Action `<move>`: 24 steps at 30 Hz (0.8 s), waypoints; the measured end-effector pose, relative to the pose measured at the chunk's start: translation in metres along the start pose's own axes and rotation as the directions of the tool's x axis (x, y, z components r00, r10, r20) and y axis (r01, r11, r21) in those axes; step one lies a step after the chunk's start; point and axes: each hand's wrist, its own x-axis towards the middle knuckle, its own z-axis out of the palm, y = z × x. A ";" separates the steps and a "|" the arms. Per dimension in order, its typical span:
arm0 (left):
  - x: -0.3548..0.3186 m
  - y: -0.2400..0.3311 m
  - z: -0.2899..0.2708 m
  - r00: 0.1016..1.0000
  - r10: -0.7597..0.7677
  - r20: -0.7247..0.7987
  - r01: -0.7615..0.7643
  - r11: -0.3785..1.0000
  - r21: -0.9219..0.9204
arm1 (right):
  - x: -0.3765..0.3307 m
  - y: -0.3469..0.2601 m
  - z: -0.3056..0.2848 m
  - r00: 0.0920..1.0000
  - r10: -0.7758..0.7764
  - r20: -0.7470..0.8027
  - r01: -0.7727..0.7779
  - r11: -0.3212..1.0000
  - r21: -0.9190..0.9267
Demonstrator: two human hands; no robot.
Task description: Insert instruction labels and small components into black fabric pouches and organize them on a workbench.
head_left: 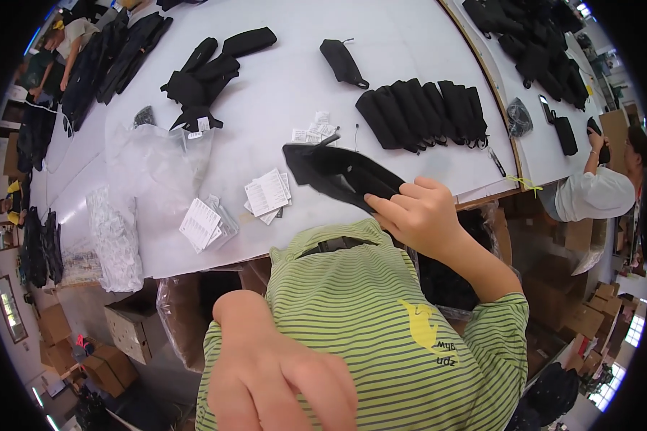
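Observation:
My right hand [425, 219] grips one end of a black fabric pouch [338, 169], fingers closed over its edge. The pouch is tilted above the table's near edge, its long opening partly spread and its far end pointing left. My left hand [284, 384] is raised close to the camera, low in the picture and in front of my striped shirt. Its fingers bend down past the lower edge, so the fingertips and anything in them are hidden. Beyond the held pouch lie small white printed labels [313, 132]. Two stacks of printed cards, a right one [267, 194] and a left one [200, 224], lie to its left.
A row of black pouches [420, 111] lies to the right, with a single pouch [343, 63] behind it. More black pouches [205, 79] are heaped at the far left, near clear plastic bags [162, 158]. A pen [497, 163] rests near the table's right edge. Another person [600, 183] works at right.

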 end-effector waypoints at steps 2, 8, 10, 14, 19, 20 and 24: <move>-0.002 -0.002 -0.005 0.995 -0.042 0.088 0.050 0.994 -0.093 | 0.000 0.000 0.006 0.999 0.031 -0.038 -0.030 0.999 0.038; -0.110 -0.030 -0.049 0.492 0.004 -0.871 0.554 0.770 0.317 | 0.015 -0.008 -0.006 0.960 0.208 -0.185 -0.187 0.974 0.124; -0.137 -0.062 -0.068 0.415 -0.108 -0.903 0.658 0.721 0.216 | 0.020 -0.019 -0.002 0.953 0.227 -0.203 -0.195 0.967 0.164; -0.132 -0.087 -0.073 0.299 -0.276 -0.913 0.345 0.924 -0.167 | 0.029 -0.036 0.023 0.935 0.270 -0.230 -0.188 0.927 0.325; -0.128 -0.072 -0.085 0.046 -0.242 -0.969 0.209 0.951 -0.227 | 0.012 -0.051 0.032 0.732 0.674 -0.099 -0.506 0.635 0.583; -0.125 -0.070 -0.084 0.043 -0.233 -0.971 0.210 0.953 -0.219 | 0.004 -0.051 0.034 0.705 0.709 -0.008 -0.561 0.565 0.605; -0.119 -0.064 -0.082 0.064 -0.198 -0.978 0.412 0.898 -0.155 | 0.010 -0.029 0.037 0.771 0.610 -0.181 -0.371 0.662 0.651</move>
